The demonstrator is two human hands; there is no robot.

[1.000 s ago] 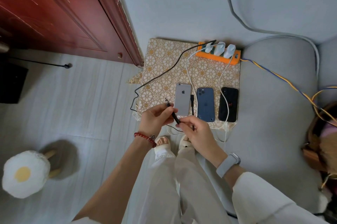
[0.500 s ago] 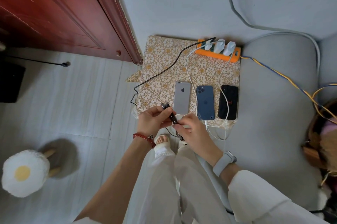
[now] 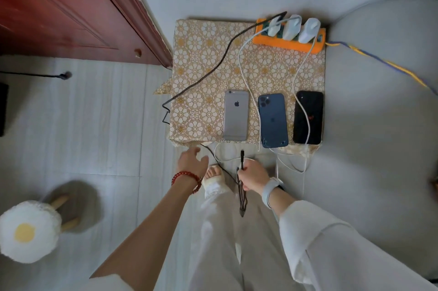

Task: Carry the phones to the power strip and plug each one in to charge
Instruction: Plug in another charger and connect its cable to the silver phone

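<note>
Three phones lie face down in a row on a patterned cloth-covered stand (image 3: 201, 73): a silver phone (image 3: 235, 115), a blue phone (image 3: 273, 120) and a black phone (image 3: 308, 117). An orange power strip (image 3: 288, 41) with white chargers sits at the stand's far right corner. White cables run from it to the blue and black phones. A black cable (image 3: 213, 68) trails off the stand's left edge. My right hand (image 3: 252, 176) grips the black cable's multi-plug end (image 3: 242, 160) below the silver phone. My left hand (image 3: 190, 160) hovers open near the stand's front edge.
A red wooden door (image 3: 71, 6) stands at the left. A fried-egg-shaped stool (image 3: 28, 231) sits at the lower left on the tiled floor. A grey sofa (image 3: 379, 125) lies to the right, with a blue-and-yellow cord (image 3: 384, 65) across it.
My left hand has let go of the black cable's plug and opened, moving left. My right hand has dropped lower, keeping the plug end.
</note>
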